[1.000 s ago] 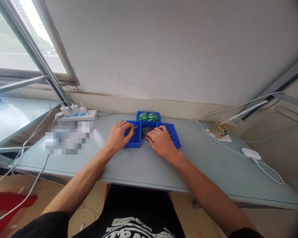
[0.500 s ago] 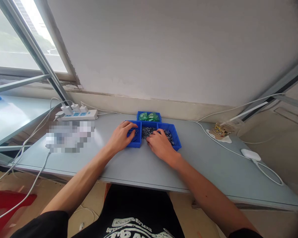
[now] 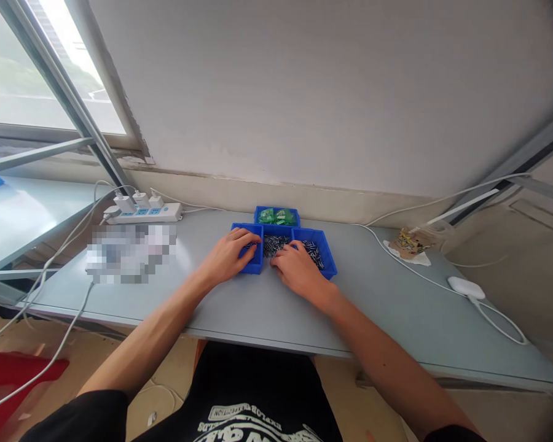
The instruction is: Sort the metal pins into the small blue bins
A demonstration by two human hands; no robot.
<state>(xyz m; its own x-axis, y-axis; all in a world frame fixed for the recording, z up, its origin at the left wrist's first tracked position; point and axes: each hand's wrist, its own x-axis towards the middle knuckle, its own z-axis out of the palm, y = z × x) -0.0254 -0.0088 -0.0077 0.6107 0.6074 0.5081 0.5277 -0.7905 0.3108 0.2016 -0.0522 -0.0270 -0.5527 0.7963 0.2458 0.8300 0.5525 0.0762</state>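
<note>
Small dark metal pieces, like screws, lie in the middle blue bin and the right blue bin. My left hand reaches over the left blue bin, its fingers curled inside; what its fingertips touch is too small to tell. My right hand rests over the near edge of the middle bin and the left side of the right bin, fingers bent among the pieces; its fingertips are partly hidden. Green packets fill the back blue bin.
A white power strip with chargers stands at the back left of the grey table, near a blurred patch. On the right are a brown paper bag, a white case and a looping cable.
The fingers of my left hand have shifted slightly and closed in towards the right wall of the left bin. My right hand has barely moved.
</note>
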